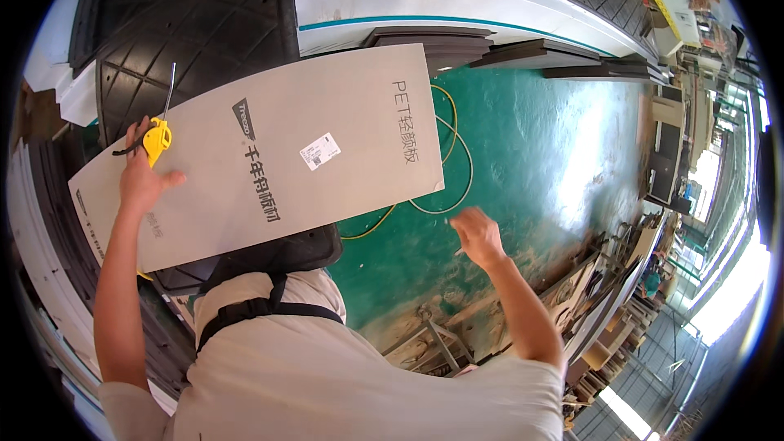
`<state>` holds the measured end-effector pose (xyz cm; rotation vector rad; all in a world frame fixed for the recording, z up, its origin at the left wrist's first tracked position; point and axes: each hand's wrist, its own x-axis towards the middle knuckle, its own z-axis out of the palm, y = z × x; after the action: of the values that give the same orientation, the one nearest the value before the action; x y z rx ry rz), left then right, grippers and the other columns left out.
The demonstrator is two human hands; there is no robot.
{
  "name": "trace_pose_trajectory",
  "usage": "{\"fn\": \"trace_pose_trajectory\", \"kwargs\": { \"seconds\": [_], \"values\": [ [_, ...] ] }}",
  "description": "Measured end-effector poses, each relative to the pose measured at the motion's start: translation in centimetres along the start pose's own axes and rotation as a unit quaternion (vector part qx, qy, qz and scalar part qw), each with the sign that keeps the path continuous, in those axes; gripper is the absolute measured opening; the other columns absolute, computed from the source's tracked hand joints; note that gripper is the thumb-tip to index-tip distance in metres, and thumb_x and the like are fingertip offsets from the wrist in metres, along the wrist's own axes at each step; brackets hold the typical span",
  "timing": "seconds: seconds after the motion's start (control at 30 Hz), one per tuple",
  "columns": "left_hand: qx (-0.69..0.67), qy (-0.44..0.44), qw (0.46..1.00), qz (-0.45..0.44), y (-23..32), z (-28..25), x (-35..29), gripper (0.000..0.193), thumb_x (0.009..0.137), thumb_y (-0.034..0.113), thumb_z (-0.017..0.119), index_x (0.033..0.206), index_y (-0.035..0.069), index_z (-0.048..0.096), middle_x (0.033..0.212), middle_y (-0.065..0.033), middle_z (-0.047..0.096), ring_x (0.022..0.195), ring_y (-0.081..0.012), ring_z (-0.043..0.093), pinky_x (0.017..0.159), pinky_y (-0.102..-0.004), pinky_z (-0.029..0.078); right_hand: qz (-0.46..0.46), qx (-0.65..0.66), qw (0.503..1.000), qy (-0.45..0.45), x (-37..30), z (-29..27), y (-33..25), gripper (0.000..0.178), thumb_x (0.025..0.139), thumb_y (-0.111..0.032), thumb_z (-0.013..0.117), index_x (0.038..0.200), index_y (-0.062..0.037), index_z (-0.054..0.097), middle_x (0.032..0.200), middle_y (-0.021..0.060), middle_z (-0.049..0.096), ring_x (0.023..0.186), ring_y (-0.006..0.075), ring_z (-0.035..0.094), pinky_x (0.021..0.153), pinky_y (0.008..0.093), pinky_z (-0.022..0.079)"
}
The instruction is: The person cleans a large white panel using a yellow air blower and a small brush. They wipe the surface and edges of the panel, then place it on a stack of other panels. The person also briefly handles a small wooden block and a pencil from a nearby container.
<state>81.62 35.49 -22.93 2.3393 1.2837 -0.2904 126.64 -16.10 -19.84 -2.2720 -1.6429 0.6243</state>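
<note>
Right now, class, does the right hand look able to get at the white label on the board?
Probably yes: the white label lies uncovered on the board, and nothing seems to stand between it and the right hand. The left hand and yellow tool are off to the left.

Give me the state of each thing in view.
Yellow air gun: held, nozzle pointing away
Left grip: closed on the gun
Right grip: partly curled, contents unclear
Pale board: flat, printed face up
White label: stuck to the board
Yellow hose: curved, partly hidden
Dark panels: stacked
</note>
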Motion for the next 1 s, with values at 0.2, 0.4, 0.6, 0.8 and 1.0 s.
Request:
{"fn": "trace_pose_trajectory", "kwargs": {
  "seconds": [0.2,0.4,0.6,0.8,1.0],
  "values": [
    [0.022,-0.009,1.0,0.004,-0.9,0.1,0.4,0.117,0.057,0.021,0.097,0.157,0.013,0.037,0.171,-0.0032,0.02,0.157,-0.0263,0.019,0.123,-0.0403,0.034,0.115,0.156,0.95,0.246,13.4,2.7,-6.7,0.013,0.088,0.0,0.071,0.1,-0.0057,0.07,0.092,0.0112,0.064,0.083,0.0336,0.063,0.072,0.0415,0.053],
    [0.036,-0.01,0.999,-0.013,0.2,-0.6,0.1,0.116,0.056,0.022,0.097,0.156,0.011,0.039,0.171,-0.0053,0.021,0.156,-0.0268,0.025,0.119,-0.0413,0.039,-0.04,0.019,0.964,0.261,23.1,2.0,-4.0,0.012,0.084,0.0,0.068,0.092,-0.009,0.068,0.091,0.0095,0.061,0.088,0.032,0.059,0.079,0.0434,0.046],
    [0.004,-0.004,1.0,-0.029,2.1,-1.3,-0.3,0.116,0.054,0.023,0.097,0.155,0.01,0.041,0.17,-0.0062,0.024,0.154,-0.0276,0.03,0.114,-0.0424,0.044,-0.044,0.01,0.958,0.283,32.8,-0.2,3.5,0.003,0.086,-0.003,0.067,0.085,-0.0037,0.064,0.087,0.0146,0.06,0.088,0.0384,0.057,0.077,0.0474,0.047],
    [0.01,0.019,1.0,-0.014,1.0,-0.5,-0.3,0.123,0.051,0.024,0.098,0.157,0.01,0.037,0.169,-0.0084,0.024,0.15,-0.0292,0.037,0.11,-0.0437,0.048,-0.019,0.021,0.964,0.263,33.3,-1.9,1.3,0.003,0.087,-0.002,0.069,0.087,-0.0034,0.067,0.086,0.0125,0.061,0.086,0.0363,0.058,0.078,0.0467,0.048],
    [0.021,0.008,0.999,-0.046,1.5,-1.0,-0.2,0.13,0.051,0.023,0.098,0.161,0.012,0.031,0.169,-0.0093,0.025,0.149,-0.0296,0.039,0.11,-0.0435,0.048,-0.101,0.079,0.961,0.246,30.9,5.2,-10.0,0.013,0.085,0.0,0.072,0.094,-0.0082,0.07,0.086,0.0086,0.06,0.083,0.0294,0.062,0.069,0.041,0.053]
  ]
}}
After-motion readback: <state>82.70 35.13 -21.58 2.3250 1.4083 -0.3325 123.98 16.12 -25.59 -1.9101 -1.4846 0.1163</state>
